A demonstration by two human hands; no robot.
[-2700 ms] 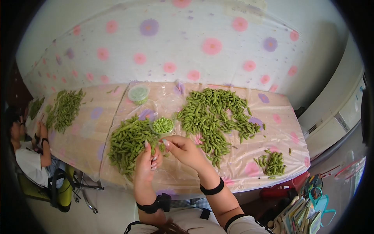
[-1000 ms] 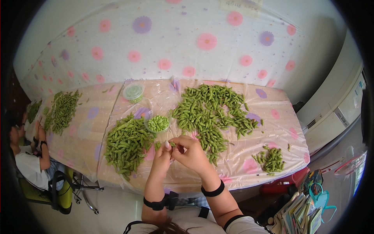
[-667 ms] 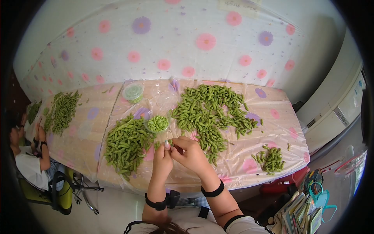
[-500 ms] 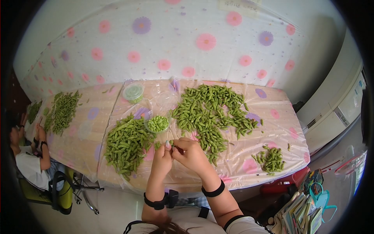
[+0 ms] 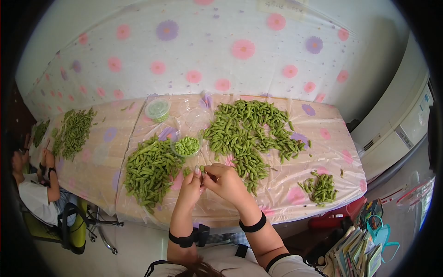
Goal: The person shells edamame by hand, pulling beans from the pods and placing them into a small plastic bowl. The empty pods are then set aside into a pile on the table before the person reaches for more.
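The counter [image 5: 332, 138] is covered with thin, shiny, wrinkly plastic with pink and purple flowers. Measured from the hands, another person [image 5: 37, 198] sits at 9 o'clock. The wide heap of bumpy green bean pods [image 5: 240, 138] lies at 2 o'clock, a rounder heap [image 5: 152, 175] at 9 o'clock, and a little pile [image 5: 323, 189] at 3 o'clock. At 11 o'clock stands a clear round tub [image 5: 187, 147] of smooth green beans, and farther that way a lidded tub [image 5: 158, 111]. The left hand [image 5: 190, 183] and right hand [image 5: 224, 181] are close together, fingertips pinched on one small green piece [image 5: 202, 169]. Fingers partly hide it, so I can't tell if it is pod or bean. Nearly three seconds ago the left hand was farther left, beside the round heap; now it is nearer the right hand.
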